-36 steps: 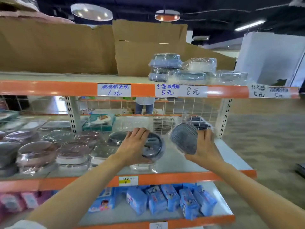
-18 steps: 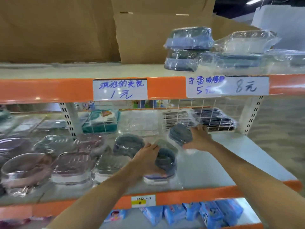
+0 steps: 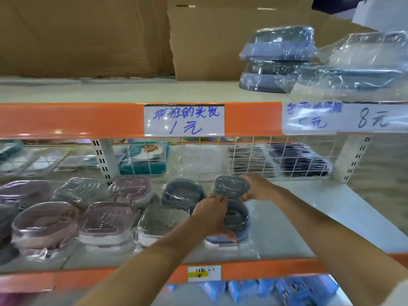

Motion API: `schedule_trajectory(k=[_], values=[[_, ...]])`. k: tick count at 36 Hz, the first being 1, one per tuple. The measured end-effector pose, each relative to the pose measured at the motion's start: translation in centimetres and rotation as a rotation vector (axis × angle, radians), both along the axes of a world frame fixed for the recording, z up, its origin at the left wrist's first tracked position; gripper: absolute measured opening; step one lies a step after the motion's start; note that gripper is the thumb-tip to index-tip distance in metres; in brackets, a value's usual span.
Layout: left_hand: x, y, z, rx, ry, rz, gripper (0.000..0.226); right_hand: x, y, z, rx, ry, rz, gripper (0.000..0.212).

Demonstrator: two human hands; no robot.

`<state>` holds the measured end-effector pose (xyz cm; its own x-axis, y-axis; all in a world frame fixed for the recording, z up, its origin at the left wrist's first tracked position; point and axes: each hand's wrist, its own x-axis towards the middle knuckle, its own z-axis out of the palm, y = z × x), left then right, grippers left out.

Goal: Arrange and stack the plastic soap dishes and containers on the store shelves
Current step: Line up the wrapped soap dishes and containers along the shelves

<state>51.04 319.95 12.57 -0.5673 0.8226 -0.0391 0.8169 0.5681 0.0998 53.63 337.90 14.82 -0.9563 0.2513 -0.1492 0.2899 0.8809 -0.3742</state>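
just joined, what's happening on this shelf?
A person is stocking the middle shelf with plastic-wrapped soap dishes. The left hand grips a blue-grey dish that sits near the shelf's front edge. The right hand holds a second grey dish just above and behind it, apparently about to stack it or set it alongside. To the left, pink and grey wrapped dishes already sit in rows. More wrapped containers are stacked on the top shelf.

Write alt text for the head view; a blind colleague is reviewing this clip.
Two hands work at a store shelf: the left hand grips a grey dish on the shelf, while the right hand holds a wrapped dish just behind it. Rows of wrapped dishes fill the left.
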Motion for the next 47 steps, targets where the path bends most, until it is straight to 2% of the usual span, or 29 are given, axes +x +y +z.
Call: schedule_trajectory(k=[6, 10, 14, 17, 20, 22, 26, 34, 41, 47], values=[[0.4, 0.2, 0.7, -0.085, 0.037, -0.019, 0.089, 3.4, -1.0, 1.5, 0.043, -0.035, -0.002, 0.073], [0.9, 0.1, 2.2, -0.119, 0.0, -0.028, 0.079, 6.8, -1.8, 2.8, 0.077, -0.031, 0.067, 0.077], [2.0, -0.7, 3.5, -0.084, 0.02, 0.019, 0.076, 10.4, -2.5, 4.2, 0.06, -0.021, 0.1, 0.064], [3.8, -1.4, 4.8, -0.012, 0.021, -0.015, 0.059, 13.1, -3.1, 5.3, 0.095, -0.008, 0.114, 0.055], [6.7, -1.9, 7.0, -0.074, 0.02, -0.034, 0.034, 15.5, -3.9, 6.3, 0.114, 0.014, 0.13, 0.054], [8.6, -1.9, 8.2, -0.085, 0.058, -0.027, 0.031, 16.8, -4.5, 7.0, 0.17, 0.038, 0.165, 0.052], [12.4, -2.2, 11.4, -0.012, 0.14, -0.019, 0.03, 19.2, -5.9, 8.9, 0.229, 0.114, 0.195, 0.049], [15.4, -2.7, 19.5, 0.278, 0.226, -0.069, 0.03, 22.9, -6.7, 14.6, 0.269, 0.327, 0.234, 0.04], [15.0, -1.0, 25.3, 0.454, 0.307, -0.107, 0.029, 23.5, -5.0, 20.3, 0.374, 0.449, 0.212, 0.044], [11.8, 0.8, 28.7, 0.474, 0.373, -0.109, 0.03, 21.7, -2.5, 24.0, 0.458, 0.55, 0.173, 0.048]])
